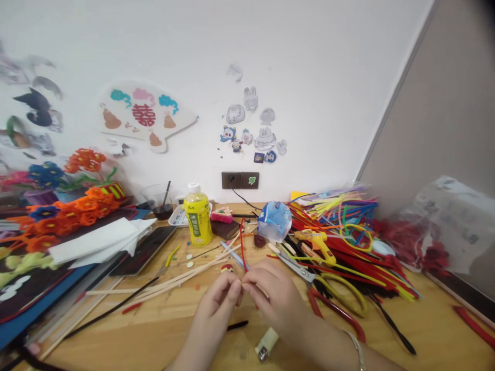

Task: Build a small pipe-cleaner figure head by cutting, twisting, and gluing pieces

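Together, left hand point(218, 301) and right hand point(274, 299) pinch a red pipe cleaner point(242, 246) at the fingertips, above the wooden counter point(425, 330); steel scissors point(296, 265) lie just beside the right hand, a lighter point(266, 344) just below.

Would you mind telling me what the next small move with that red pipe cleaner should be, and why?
Probably firm up the pinch on the red pipe cleaner: the left hand and right hand meet around its lower part, and its upper length stands unsupported.

Yellow plastic bottle point(198, 216) on wooden desk point(421, 330)
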`<state>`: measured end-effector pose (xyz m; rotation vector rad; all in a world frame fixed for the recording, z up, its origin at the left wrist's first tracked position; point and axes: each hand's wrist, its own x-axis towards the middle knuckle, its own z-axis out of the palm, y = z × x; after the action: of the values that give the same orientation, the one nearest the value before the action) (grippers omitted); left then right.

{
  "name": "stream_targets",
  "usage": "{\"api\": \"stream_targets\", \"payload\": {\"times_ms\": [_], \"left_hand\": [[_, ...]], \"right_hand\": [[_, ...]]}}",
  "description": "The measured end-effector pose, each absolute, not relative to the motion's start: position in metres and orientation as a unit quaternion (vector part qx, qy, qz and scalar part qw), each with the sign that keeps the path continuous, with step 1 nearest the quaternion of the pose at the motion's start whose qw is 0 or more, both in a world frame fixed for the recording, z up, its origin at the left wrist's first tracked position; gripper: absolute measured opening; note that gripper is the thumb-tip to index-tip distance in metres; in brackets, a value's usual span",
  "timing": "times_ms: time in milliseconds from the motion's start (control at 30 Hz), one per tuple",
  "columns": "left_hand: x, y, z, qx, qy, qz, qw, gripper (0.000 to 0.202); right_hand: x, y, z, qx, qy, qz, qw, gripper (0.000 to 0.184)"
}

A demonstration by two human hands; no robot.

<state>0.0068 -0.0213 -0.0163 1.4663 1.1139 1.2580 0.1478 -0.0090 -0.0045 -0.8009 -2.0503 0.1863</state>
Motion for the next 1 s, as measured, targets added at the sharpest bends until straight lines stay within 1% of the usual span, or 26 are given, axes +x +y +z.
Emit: {"api": "stream_targets", "payload": {"times_ms": [233,367,533,767,1000], "left_hand": [[0.005,-0.025,-0.011,0.602,0.442,0.5,0.438,0.04],[0.004,-0.027,-0.006,0.614,0.437,0.482,0.447,0.039],[0.002,-0.026,-0.001,0.634,0.421,0.469,0.448,0.037],[0.002,-0.028,-0.003,0.643,0.42,0.47,0.434,0.033],[0.001,-0.027,-0.003,0.645,0.426,0.46,0.437,0.03]], "right_hand": [[0.148,-0.011,-0.005,-0.266,-0.829,0.06,0.487,0.017],[0.147,-0.013,-0.006,-0.249,-0.824,0.032,0.508,0.018],[0.149,-0.011,-0.003,-0.266,-0.826,0.029,0.496,0.019],[0.154,-0.008,0.004,-0.235,-0.838,-0.004,0.492,0.019],[0.156,-0.007,0.005,-0.235,-0.853,0.003,0.466,0.021]]}}
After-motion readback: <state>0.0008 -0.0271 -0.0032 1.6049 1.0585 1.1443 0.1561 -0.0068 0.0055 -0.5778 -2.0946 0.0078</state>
